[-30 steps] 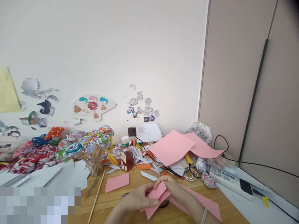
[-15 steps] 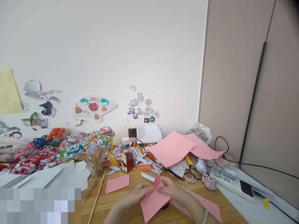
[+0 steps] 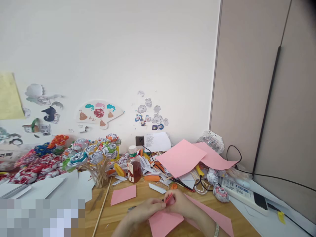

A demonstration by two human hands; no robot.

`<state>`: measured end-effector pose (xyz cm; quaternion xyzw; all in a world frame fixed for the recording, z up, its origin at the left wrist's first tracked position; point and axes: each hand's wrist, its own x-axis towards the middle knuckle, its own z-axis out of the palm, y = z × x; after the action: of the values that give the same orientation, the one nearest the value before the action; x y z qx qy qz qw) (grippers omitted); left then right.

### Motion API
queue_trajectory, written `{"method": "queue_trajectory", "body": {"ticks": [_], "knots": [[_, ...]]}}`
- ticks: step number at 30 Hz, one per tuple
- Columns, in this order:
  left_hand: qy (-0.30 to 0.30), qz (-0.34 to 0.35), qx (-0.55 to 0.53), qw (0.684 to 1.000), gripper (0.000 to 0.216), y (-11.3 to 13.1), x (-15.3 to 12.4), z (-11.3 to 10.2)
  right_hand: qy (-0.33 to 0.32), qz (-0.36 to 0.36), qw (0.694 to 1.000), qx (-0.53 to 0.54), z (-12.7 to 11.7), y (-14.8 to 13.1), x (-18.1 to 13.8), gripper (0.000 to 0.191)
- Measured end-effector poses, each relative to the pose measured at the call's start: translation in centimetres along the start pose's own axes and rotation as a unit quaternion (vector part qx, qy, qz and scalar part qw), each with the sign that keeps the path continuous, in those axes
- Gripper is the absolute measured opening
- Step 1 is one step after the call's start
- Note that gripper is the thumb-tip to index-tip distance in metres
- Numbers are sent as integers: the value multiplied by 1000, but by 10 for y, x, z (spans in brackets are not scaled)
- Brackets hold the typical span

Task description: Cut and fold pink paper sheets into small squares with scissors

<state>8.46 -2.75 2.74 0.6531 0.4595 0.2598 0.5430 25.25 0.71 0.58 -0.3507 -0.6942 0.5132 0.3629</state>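
Both hands meet low in the middle of the view over a pink paper sheet (image 3: 166,224). My left hand (image 3: 151,209) pinches its upper edge with the thumb on top. My right hand (image 3: 179,202) is closed round the top corner, where a small strip of the paper curls up between the fingers. The lower part of the sheet hangs flat towards me. Under my right forearm lies another pink piece of paper (image 3: 219,219). A dark object, partly hidden, shows just left of my left hand.
A smaller pink rectangle (image 3: 123,195) and a thin wooden stick (image 3: 102,207) lie on the wooden table. Behind stand a bottle of reddish drink (image 3: 134,168) and paper flowers on sticks (image 3: 98,158). Large pink sheets (image 3: 181,158) cover paper scraps. A power strip (image 3: 244,196) lies right.
The paper's top corner has gone from flat to curled between my fingers, and the sheet has dropped slightly. My right hand has turned inward and closed more over it.
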Motion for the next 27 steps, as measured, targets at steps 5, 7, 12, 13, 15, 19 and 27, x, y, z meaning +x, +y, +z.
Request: {"method": "queue_trajectory", "body": {"ticks": [5,7,12,13,15,19,27], "knots": [[-8,-17,4,1000,43,0,-2,0,2,11,1000,-17,1,-6,-1,10],[-14,-13,3,1000,44,3,-3,1,0,15,999,-30,-1,-9,-2,10],[-2,6,-1,1000,44,13,-5,-1,-38,-8,999,-5,-12,-18,-3,12],[8,6,-3,1000,44,14,-5,-1,-48,-13,999,17,-13,-18,-3,13],[29,3,-9,1000,44,15,-4,-2,-50,-14,997,53,-16,-17,-2,15],[16,20,-64,998,47,13,-7,1,-26,-14,996,84,-15,-14,-1,19],[-172,-61,-243,953,72,19,-15,10,-19,-52,994,95,-15,-26,-6,17]]}}
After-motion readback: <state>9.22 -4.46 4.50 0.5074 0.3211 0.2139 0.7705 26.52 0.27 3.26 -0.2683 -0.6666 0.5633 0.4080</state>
